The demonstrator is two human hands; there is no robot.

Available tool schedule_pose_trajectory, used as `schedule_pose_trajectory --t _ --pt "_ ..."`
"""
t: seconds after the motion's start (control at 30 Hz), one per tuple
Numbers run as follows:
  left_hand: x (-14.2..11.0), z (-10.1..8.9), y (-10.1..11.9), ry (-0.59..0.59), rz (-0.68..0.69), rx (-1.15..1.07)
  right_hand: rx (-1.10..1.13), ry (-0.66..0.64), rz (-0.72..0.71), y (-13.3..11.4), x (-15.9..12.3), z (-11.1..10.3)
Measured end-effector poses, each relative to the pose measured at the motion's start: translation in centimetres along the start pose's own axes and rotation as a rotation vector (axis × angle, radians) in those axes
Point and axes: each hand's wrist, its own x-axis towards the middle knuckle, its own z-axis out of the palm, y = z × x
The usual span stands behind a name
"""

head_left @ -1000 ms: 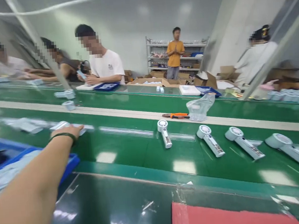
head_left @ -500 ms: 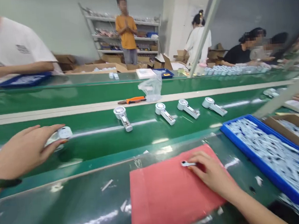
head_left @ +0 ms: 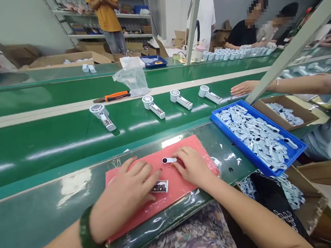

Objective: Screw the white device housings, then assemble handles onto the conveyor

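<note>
My left hand (head_left: 125,195) is over the left part of a pink mat (head_left: 171,206), its fingers curled round a white handheld fan (head_left: 163,186). Only the fan's handle end, with dark and shiny parts exposed, sticks out past the fingers; its head is hidden under the hand. To the right, my right hand (head_left: 193,165) pinches the narrow end of a small white handle cover (head_left: 169,160) with a black oval at its tip. The cover is just above or on the mat; I cannot tell which.
Several similar fans (head_left: 154,107) lie on the green belt (head_left: 55,135). Behind them are orange-handled pliers (head_left: 112,96) and a clear plastic bag (head_left: 132,79). A blue tray (head_left: 271,171) of covers stands at right, near a cardboard box (head_left: 307,119) and a co-worker's hand (head_left: 244,88).
My left hand has brought a fan from the belt on the left onto the mat. My right hand still holds the cover over the mat. The camera view has shifted, and a co-worker's arm now reaches in.
</note>
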Motion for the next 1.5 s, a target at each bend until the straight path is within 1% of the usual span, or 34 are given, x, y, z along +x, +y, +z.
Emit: schedule_pose_trajectory --t 0.1,0.2,0.27,0.37,0.5,0.57,0.7,0.77,0.83,0.93,1.0,1.17,1.23,1.3,1.4,1.43,1.5 --pt "-2.7 0.2 -2.4 -0.058 -0.023 -0.09 0.025 0.035 -0.028 -0.2 -0.3 -0.4" --pt "-4.2 0.8 -3.5 -0.039 -0.022 -0.21 0.063 0.089 -0.069 -0.7 -0.7 -1.0" --pt "-4.4 1.2 -3.5 -0.008 -0.034 -0.271 0.072 0.114 -0.088 -1.1 -0.8 -1.3" --pt "-4.1 1.7 -2.9 0.022 -0.057 -0.272 0.073 0.113 -0.114 -1.9 -0.8 -1.7" --pt "-4.1 1.7 -2.6 0.023 -0.079 -0.288 0.088 0.095 -0.137 -3.2 -1.0 -2.1" --pt "-4.2 1.5 -2.6 0.033 -0.098 -0.366 0.109 0.093 -0.147 -4.1 -1.2 -2.0" --pt "-4.2 0.9 -2.3 0.119 -0.151 -0.602 0.14 0.079 -0.198 -6.2 -1.3 -0.9" --pt "-4.0 0.7 -2.2 0.159 -0.166 -0.665 0.133 0.07 -0.23 -7.2 -1.1 0.1" --pt "-3.9 0.6 -2.1 0.175 -0.163 -0.695 0.111 0.064 -0.237 -7.9 -1.0 1.0" --pt "-3.9 0.7 -1.9 0.18 -0.155 -0.734 0.096 0.026 -0.211 -8.2 -0.9 1.7" --pt "-3.9 1.0 -1.9 0.186 -0.167 -0.758 0.143 -0.013 -0.171 -8.0 -1.0 1.8" --pt "-4.0 1.0 -1.7 0.206 -0.181 -0.736 0.531 -0.124 0.055 -7.1 -1.3 2.0" --pt "-4.4 0.5 -1.5 0.205 -0.159 -0.701 0.578 -0.187 0.126 -7.0 -1.4 1.9" --pt "-4.8 -0.1 -0.9 0.183 -0.141 -0.636 0.495 -0.271 0.118 -7.3 -1.6 1.6" --pt "-5.6 -0.6 0.5 0.115 -0.183 -0.538 0.321 -0.389 -0.01 -7.8 -2.1 1.3" --pt "-5.8 -0.6 1.0 0.102 -0.211 -0.521 0.284 -0.393 -0.04 -7.9 -2.3 1.3" --pt "-6.0 -0.5 1.8 0.1 -0.251 -0.501 0.247 -0.36 -0.055 -8.1 -2.7 1.6"
